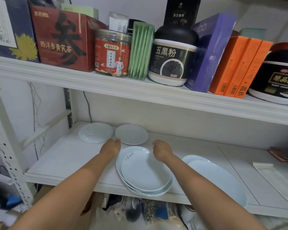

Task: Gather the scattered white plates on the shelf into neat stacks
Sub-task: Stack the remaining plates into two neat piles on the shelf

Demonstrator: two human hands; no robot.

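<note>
On the lower shelf [65, 155], 2 single white plates lay side by side at the back. The left plate [96, 132] seemed upside down and the right plate [131, 134] upright, their rims nearly touching. The left hand [111, 147] hovered just in front of the gap between them, holding nothing. The right hand [161, 150] hung loosely curled above the far rim of the middle stack [145, 173]. A second stack [216, 180] sat just to its right. Both stacks reached past the shelf's front edge. On the upper shelf [140, 90] stood a red box [60, 39] and a black-lidded jar [173, 55].
</note>
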